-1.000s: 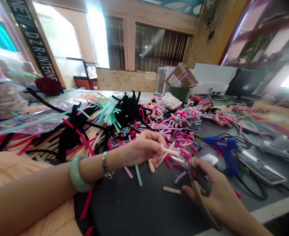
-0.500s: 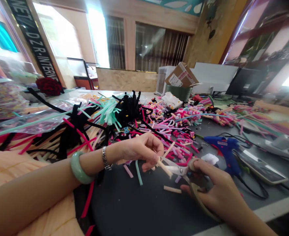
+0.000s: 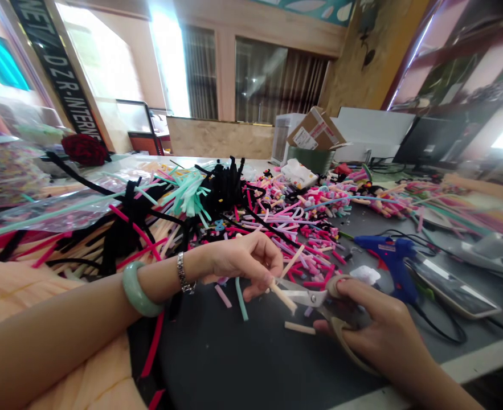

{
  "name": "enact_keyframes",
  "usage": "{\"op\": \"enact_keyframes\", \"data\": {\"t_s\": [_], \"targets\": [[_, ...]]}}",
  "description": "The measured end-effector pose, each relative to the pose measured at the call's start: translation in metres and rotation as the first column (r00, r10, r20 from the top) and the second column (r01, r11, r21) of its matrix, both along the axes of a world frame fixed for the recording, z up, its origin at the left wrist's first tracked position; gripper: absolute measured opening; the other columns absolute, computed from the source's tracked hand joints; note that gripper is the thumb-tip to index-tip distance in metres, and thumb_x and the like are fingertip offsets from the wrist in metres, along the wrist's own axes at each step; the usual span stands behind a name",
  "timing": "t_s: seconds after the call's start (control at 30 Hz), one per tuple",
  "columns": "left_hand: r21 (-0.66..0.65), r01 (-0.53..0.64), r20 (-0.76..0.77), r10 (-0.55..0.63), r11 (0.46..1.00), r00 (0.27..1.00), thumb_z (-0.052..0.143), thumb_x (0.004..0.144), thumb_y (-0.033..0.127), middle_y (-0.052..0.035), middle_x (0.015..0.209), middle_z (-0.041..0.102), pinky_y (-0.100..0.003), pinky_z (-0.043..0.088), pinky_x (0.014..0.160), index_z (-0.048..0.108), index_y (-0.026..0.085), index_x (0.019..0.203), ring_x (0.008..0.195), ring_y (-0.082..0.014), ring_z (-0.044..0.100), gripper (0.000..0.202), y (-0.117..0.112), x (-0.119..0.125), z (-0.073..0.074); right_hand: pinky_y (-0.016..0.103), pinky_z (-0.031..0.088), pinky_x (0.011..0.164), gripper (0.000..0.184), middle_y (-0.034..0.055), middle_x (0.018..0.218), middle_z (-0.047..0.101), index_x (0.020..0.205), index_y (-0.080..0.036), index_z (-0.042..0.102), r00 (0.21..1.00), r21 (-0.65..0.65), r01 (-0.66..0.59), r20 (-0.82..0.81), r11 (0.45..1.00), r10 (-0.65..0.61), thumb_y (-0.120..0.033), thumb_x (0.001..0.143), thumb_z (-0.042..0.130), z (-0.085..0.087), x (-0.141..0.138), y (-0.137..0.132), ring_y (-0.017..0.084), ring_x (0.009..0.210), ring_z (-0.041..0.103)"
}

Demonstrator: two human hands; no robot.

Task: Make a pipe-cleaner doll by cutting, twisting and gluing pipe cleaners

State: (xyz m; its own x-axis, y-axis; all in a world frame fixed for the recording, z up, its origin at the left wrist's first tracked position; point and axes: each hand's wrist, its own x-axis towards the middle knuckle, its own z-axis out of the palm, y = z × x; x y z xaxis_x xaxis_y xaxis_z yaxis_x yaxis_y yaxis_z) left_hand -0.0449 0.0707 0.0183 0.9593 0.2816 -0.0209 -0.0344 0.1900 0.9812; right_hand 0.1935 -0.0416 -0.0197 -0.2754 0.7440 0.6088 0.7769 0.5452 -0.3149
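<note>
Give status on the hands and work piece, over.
Left hand pinching peach pipe cleaner. Right hand on scissors, blades at it. Loose peach scrap just below.

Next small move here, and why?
Probably close the steel scissors with tan handles in the right hand: the cream fuzzy pipe-cleaner stem, pinched by the left hand, appears to lie across the open blades near their tips.

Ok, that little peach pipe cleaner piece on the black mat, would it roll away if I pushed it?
The peach piece looks round and straight, so it might roll a little, though its fuzz probably stops it soon on the black mat. It is probably very light. The bent pieces nearby suggest it bends and stays bent.
</note>
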Motion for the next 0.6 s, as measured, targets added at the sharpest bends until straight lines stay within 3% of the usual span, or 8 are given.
{"op": "enact_keyframes", "data": {"t_s": [0.6], "targets": [[0.009, -0.018, -0.049, 0.018, 1.0, 0.999, 0.07, 0.064, 0.017, 0.0011, 0.045, 0.056, -0.016, 0.044, 0.036, 0.058, 0.011, 0.061, 0.035, -0.009, 0.052, 0.014, -0.0043, -0.0002, 0.0049, 0.023, 0.049, 0.057, 0.024, -0.0001, 0.073, 0.065, 0.077, -0.021, 0.061, 0.997, -0.132, 0.035, -0.064, 0.991, -0.044, -0.033, 0.063, 0.077, -0.0003, -0.0003, -0.0024, 0.015, 0.062, 0.06]]}}
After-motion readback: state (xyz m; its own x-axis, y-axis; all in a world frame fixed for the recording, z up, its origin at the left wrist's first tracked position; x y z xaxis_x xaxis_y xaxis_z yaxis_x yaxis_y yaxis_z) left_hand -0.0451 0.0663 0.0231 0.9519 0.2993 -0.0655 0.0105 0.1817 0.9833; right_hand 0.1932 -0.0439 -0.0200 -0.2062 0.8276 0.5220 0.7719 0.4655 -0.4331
